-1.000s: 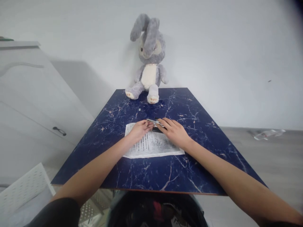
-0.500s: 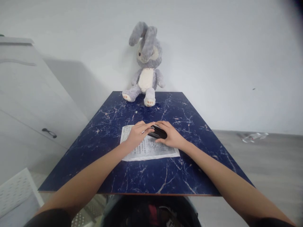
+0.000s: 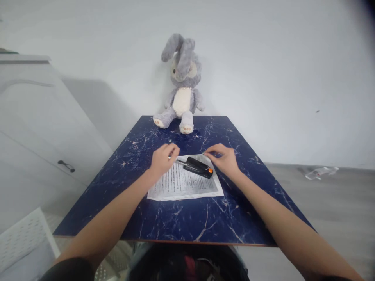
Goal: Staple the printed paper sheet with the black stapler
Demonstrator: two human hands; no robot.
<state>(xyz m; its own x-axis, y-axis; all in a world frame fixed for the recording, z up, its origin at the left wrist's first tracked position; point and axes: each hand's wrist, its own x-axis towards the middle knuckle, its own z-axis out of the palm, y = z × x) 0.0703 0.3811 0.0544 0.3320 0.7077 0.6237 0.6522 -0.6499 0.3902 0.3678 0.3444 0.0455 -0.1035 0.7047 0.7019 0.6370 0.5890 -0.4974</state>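
Note:
A black stapler [image 3: 197,168] with an orange end lies slantwise on a printed sheet of paper [image 3: 184,187]. From its left end a thin metal piece sticks out toward my left hand [image 3: 164,158]. The fingers of that hand are curled and pressed together beside the metal piece; whether they grip it is hard to tell. My right hand [image 3: 224,158] is at the sheet's upper right, off the stapler, with thumb and forefinger pinched together. Anything between those fingertips is too small to make out.
A grey plush rabbit [image 3: 183,101] sits at the back of the blue marbled table [image 3: 108,203], against the wall. A tiny pale piece [image 3: 170,141] lies beyond my left hand. A white cabinet [image 3: 38,136] stands at the left, above a white perforated basket [image 3: 26,238].
Both hands have come off the stapler and moved apart, my left to the left and my right to the right. The stapler now lies uncovered, its metal piece sticking out.

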